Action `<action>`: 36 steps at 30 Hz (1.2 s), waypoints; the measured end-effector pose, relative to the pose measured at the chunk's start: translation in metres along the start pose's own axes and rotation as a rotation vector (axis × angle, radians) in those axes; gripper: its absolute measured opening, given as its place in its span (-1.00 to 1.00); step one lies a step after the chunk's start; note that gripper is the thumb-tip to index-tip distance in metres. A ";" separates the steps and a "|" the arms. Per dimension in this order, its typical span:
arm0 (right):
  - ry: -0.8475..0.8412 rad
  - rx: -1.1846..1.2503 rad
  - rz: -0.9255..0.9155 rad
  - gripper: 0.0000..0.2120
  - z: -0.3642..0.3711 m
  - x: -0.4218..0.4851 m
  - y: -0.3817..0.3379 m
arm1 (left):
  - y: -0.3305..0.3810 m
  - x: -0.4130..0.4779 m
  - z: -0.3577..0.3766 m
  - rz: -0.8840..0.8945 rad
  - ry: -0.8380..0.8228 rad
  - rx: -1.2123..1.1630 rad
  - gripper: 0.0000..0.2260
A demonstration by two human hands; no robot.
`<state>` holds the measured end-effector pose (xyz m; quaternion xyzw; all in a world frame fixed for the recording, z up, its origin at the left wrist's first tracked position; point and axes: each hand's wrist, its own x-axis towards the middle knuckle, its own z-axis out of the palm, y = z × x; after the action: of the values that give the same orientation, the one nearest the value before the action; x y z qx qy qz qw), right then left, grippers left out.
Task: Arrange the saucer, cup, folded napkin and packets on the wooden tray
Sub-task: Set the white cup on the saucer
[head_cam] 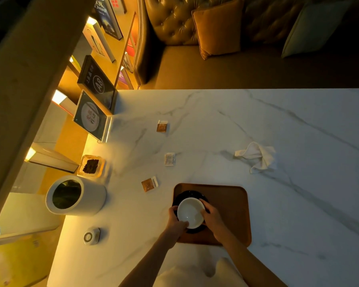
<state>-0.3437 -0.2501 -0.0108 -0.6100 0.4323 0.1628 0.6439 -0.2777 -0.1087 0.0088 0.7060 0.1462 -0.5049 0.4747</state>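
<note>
both hands, left hand (175,217) and right hand (210,216), clamped on white round cup (190,212) over dark saucer (181,196), brown wooden tray (232,204). crumpled white napkin (257,157), three packets (170,159) beyond hands, pending.

Two bare forearms enter from the bottom edge, no sleeves visible on either up to where the frame cuts them off. Left hand (175,221) and right hand (210,215) both bare: no gloves, no rings, no watch or wristband seen at either wrist. Fingers short-nailed as far as can be told; nail detail too dim and small to confirm. Warm yellow light falls across the left forearm, the right one sits in darker shade. Pale light-coloured garment, rounded folds, shows at the bottom centre between the two arms; its type cannot be told.
</note>
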 end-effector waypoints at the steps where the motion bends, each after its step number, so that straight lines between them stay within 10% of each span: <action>1: 0.007 0.004 0.005 -0.60 0.000 0.000 0.000 | 0.000 0.000 0.000 -0.002 -0.005 0.004 -0.39; 36: 0.089 -0.204 -0.124 -0.64 0.001 -0.009 0.009 | 0.003 -0.001 -0.008 0.082 0.024 0.182 -0.52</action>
<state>-0.3556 -0.2446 -0.0098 -0.7046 0.4030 0.1388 0.5674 -0.2717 -0.1031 0.0119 0.7576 0.0763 -0.4877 0.4271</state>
